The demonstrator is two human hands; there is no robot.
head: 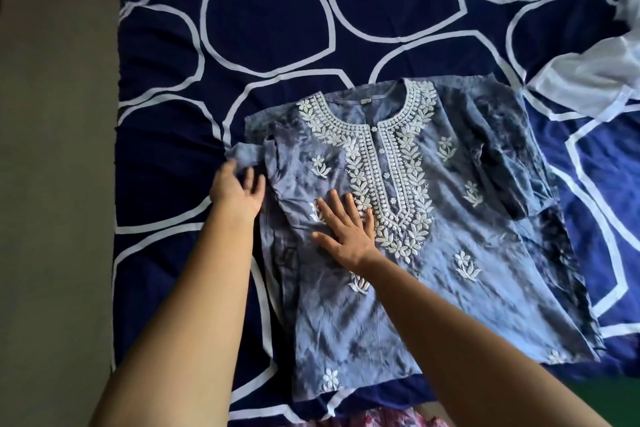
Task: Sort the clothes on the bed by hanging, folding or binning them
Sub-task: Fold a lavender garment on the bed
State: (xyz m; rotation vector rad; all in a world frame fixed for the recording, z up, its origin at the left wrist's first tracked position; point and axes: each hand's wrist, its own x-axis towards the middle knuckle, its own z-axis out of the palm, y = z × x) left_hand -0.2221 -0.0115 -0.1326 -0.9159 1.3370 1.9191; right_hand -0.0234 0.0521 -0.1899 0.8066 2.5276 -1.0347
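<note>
A grey-blue tunic point(446, 253) with white floral embroidery round its neckline lies front-up and spread flat on the bed point(277, 28). Its right sleeve is folded in over the body. My right hand point(346, 232) presses flat on the chest, fingers straight and spread, just left of the embroidered placket. My left hand point(237, 189) is at the tunic's left sleeve point(246, 152), with its fingers curled at the sleeve's edge; whether they grip the cloth is not plain.
The bed has a navy sheet with white ring shapes. A white sheer garment point(595, 87) lies crumpled at the right edge. A pink floral cloth point(388, 418) shows at the bottom edge. A pale floor point(52, 184) runs along the bed's left side.
</note>
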